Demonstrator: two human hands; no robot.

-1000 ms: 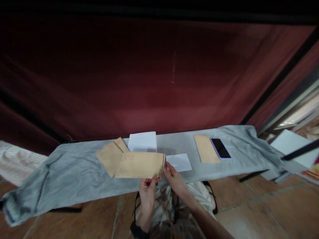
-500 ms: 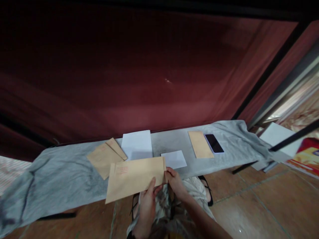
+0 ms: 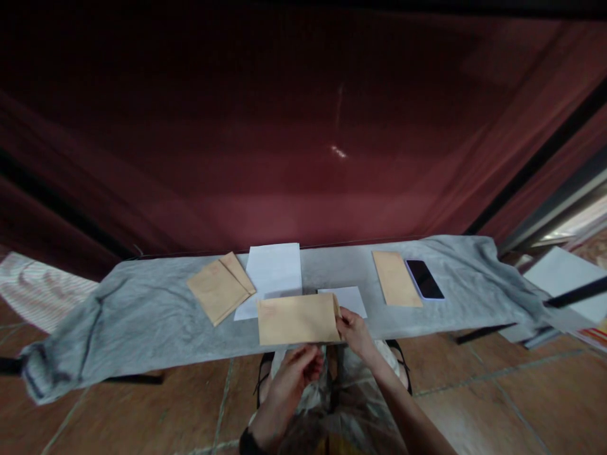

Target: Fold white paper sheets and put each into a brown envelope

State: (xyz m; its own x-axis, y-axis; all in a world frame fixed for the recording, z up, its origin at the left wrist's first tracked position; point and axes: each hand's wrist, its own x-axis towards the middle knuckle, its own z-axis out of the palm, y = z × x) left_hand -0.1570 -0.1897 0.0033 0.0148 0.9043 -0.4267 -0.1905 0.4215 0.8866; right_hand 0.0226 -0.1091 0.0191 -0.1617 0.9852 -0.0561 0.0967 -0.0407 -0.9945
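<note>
A brown paper envelope (image 3: 296, 320) with faint red print at its left end lies level over the front of the cloth-covered bench. My right hand (image 3: 353, 330) pinches the envelope's right end, where the flap edge stands slightly open. Just below the lower edge, my left hand (image 3: 296, 374) is loosely curled with nothing in it, apart from the envelope. Behind the envelope lie a stack of white paper (image 3: 274, 268) and a smaller white sheet (image 3: 353, 300), both partly covered by it.
Two overlapping brown envelopes (image 3: 218, 291) lie on the left of the grey cloth (image 3: 142, 316). Another brown envelope (image 3: 396, 278) and a phone (image 3: 425, 279) lie on the right. A dark red panel (image 3: 303, 158) rises behind the bench. White boards or papers (image 3: 569, 281) stand at far right.
My left hand has let go of the envelope and dropped below it. The envelope has swung from tilted to level and moved right, still in my right hand. The view has shifted somewhat.
</note>
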